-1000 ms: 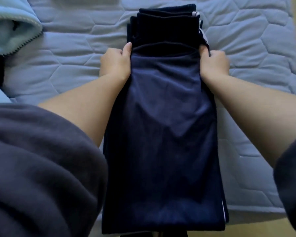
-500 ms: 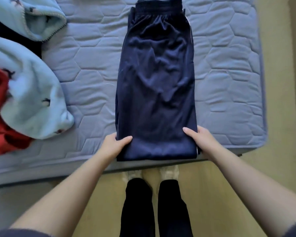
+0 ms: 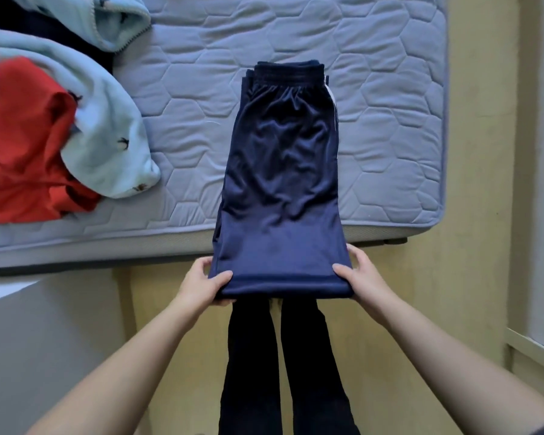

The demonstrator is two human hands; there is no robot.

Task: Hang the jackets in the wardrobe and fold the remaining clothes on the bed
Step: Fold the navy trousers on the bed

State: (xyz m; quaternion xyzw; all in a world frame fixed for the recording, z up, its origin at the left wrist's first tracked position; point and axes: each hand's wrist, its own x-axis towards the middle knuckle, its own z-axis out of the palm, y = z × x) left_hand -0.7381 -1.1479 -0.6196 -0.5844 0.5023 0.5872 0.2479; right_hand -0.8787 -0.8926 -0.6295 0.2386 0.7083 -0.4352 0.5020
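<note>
Grip on near end of folded navy trousers (image 3: pixel 281 171), both hands pinching it. Left hand (image 3: pixel 201 282) at near-left corner, thumb on top, other fingers curled under. Right hand (image 3: pixel 363 277) at near-right corner, same hold: thumb on top, fingers wrapped round the side. Near end held out past near edge of mattress (image 3: pixel 390 120), over the floor (image 3: pixel 478 215). Rest of trousers flat on mattress, lengthwise, running from near edge toward the middle. Elastic waistband (image 3: pixel 288 70) at far end, gathered, w/ more folded layers showing under it. White stripe (image 3: pixel 330 95) down right side, just below waistband. Fabric shiny, creased in the middle, smooth at near end.

Mattress quilted in hexagons, pale blue-grey; near-right corner in view, right of trousers. Toward left edge, well apart from trousers: light blue fleece (image 3: pixel 107 130) w/ small dark bird prints, heaped, partly over red garment (image 3: pixel 22 146) close to near edge. Dark garment (image 3: pixel 44 29) at far left, between folds of fleece; kind can't be told.

Below hands: person's legs (image 3: pixel 283 372) in dark cloth, on yellowish floor just beside near edge. Grey flat surface (image 3: pixel 44 340) at lower left, beside bed; can't tell what.
</note>
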